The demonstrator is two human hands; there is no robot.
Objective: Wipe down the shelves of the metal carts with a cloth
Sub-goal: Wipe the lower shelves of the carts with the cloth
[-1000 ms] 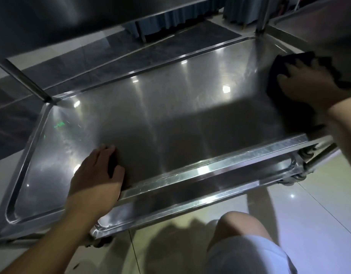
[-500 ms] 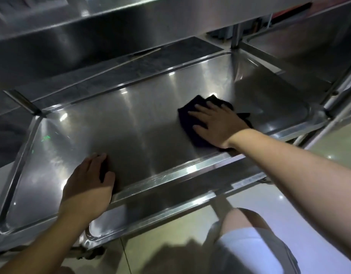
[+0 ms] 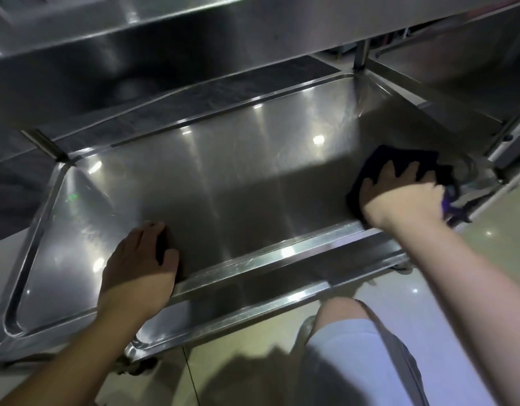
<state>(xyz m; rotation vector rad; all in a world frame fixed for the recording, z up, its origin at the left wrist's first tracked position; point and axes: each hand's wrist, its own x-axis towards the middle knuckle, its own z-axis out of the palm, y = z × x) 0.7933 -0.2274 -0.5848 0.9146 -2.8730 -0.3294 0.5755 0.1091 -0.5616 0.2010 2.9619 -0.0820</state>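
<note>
1. One dark cloth (image 3: 399,162) lies flat on the shelf (image 3: 238,186) of the metal cart, in the shelf's near right corner, just inside the raised front rim (image 3: 282,253).
2. The right hand (image 3: 402,197) lies on top of the cloth with fingers spread and nearly straight, pressing it down on the metal and not gripping it; a loose purple end of the cloth hangs out past the hand over the shelf's right edge.
3. The left hand (image 3: 138,259) rests palm down on bare metal at the shelf's near left, touching the front rim, fingers relaxed and together, holding nothing. I judge that it steadies the cart.
4. The shelf's long axis runs left to right, and nearly all its uncovered surface stretches leftward from the cloth, toward the left hand and the far rim. A next stroke would therefore most likely run left along that axis, and the right hand alone is placed to make it.
5. Above the shelf hangs the underside of an upper shelf (image 3: 194,39); below it a lower shelf edge (image 3: 253,312) shows, then the tiled floor (image 3: 487,244) and the person's knee (image 3: 340,315).
</note>
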